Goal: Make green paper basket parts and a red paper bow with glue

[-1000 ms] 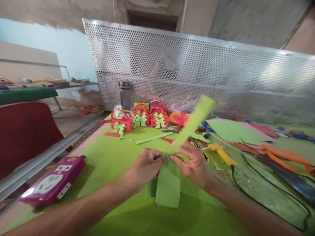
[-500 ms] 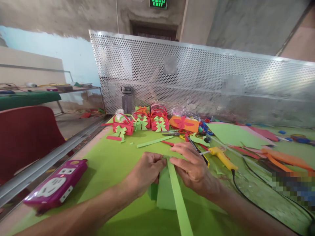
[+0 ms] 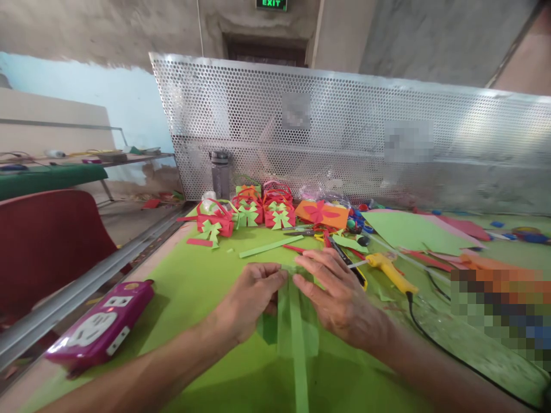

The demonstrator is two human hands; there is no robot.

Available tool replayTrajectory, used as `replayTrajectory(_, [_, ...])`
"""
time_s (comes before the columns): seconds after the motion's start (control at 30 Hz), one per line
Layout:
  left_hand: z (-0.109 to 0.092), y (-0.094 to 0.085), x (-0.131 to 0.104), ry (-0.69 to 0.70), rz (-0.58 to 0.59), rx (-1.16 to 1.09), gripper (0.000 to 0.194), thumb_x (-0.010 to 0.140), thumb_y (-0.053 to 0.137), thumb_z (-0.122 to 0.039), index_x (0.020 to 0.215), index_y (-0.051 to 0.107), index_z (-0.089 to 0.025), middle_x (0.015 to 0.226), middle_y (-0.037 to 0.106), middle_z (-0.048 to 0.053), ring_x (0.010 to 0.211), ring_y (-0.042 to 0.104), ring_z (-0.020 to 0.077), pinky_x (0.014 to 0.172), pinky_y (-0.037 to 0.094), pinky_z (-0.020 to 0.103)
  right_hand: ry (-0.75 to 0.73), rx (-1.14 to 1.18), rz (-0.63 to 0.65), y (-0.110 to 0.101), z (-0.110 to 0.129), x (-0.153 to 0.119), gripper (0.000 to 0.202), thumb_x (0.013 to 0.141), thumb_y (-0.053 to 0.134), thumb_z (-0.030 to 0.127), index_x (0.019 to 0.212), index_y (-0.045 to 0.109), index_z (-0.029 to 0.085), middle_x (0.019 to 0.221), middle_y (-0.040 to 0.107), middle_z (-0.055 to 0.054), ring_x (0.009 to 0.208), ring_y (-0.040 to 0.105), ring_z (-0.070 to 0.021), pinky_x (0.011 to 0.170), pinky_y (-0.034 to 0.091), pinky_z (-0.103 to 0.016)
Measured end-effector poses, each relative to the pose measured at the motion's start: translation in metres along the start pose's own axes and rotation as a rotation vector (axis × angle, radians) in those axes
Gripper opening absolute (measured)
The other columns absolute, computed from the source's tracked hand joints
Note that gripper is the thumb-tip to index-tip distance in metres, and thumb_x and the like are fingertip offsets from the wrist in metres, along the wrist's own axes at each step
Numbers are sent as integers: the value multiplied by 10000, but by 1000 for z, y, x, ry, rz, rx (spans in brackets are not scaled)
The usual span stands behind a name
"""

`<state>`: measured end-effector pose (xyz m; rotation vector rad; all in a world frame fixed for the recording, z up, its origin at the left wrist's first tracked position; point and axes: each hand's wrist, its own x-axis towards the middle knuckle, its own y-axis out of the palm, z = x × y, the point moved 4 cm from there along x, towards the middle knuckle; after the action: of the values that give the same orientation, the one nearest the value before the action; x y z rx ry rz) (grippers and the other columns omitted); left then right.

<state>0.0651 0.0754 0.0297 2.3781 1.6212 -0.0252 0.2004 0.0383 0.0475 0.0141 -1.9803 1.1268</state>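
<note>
A light green paper piece shaped like a small box or bag (image 3: 283, 330) stands in front of me, its form partly hidden by my hands. My left hand (image 3: 256, 295) pinches its top edge between thumb and fingers. A long, narrow green paper strip (image 3: 298, 350) runs from that top edge down toward me. Beside the strip's upper end is my right hand (image 3: 340, 295), its thumb and fingers apart and their tips close to the paper. Whether they touch it is hard to make out.
Red paper baskets with green bows (image 3: 215, 222) line the back near a bottle (image 3: 221, 175). A yellow glue gun (image 3: 394, 274), a cutter (image 3: 349, 264) and scissors (image 3: 301, 233) lie to the right. A purple power strip (image 3: 101, 330) sits left. A perforated metal panel (image 3: 249, 97) stands behind.
The strip's lower end has swung left and now points nearly straight toward me. My right hand's fingertips have come slightly away from the strip. My left hand keeps its pinch.
</note>
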Motion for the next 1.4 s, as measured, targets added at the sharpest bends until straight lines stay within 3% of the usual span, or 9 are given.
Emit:
replayTrajectory(0.13, [-6,-1,-1,81,-9,126,322,620,715,-397,612,511,-149,466,388,-80,394,309,41,375,264,171,74,76,-30,-3,1,3,243,814,479,88,998,627,144,1161,588,-170,1154,466,-312,942,383,-554])
replayTrajectory(0.27, [-8,-2,0,181,-13,279,302,733,613,-399,602,490,-156,473,363,-76,414,294,50,394,251,186,300,326,-132,-6,-5,8,146,836,519,142,906,632,203,1083,620,-108,1082,528,-234,898,461,-422])
replayTrajectory(0.37, [-7,-3,1,229,-13,398,285,793,536,-372,607,464,-170,478,321,-81,419,265,56,400,233,197,438,433,-178,-7,-12,10,97,836,530,162,857,609,213,1070,616,-90,1042,554,-210,885,460,-397])
replayTrajectory(0.67, [-14,8,-1,222,-42,586,304,803,497,-314,543,403,-187,436,294,-81,389,244,56,387,167,216,631,544,17,-4,-29,17,76,790,574,177,716,558,184,1123,606,-116,1050,561,-222,907,412,-399])
replayTrajectory(0.93, [-16,6,11,210,-45,452,312,731,577,-307,512,392,-185,439,299,-86,395,248,48,399,195,210,604,567,165,-3,-39,35,156,760,571,143,616,532,187,999,652,-92,975,598,-218,852,435,-396])
replayTrajectory(1.27, [-8,-6,14,50,-40,360,213,624,649,-292,535,506,-161,421,399,-74,354,293,42,364,206,204,610,600,127,8,-43,47,178,766,561,148,605,500,190,1071,629,-103,997,593,-222,847,437,-397])
replayTrajectory(1.4, [-2,-6,11,-25,-9,334,199,615,637,-282,523,513,-156,425,446,-57,360,349,48,377,268,196,576,550,120,8,-43,47,183,756,569,126,598,501,189,1054,638,-108,1000,591,-222,873,422,-403])
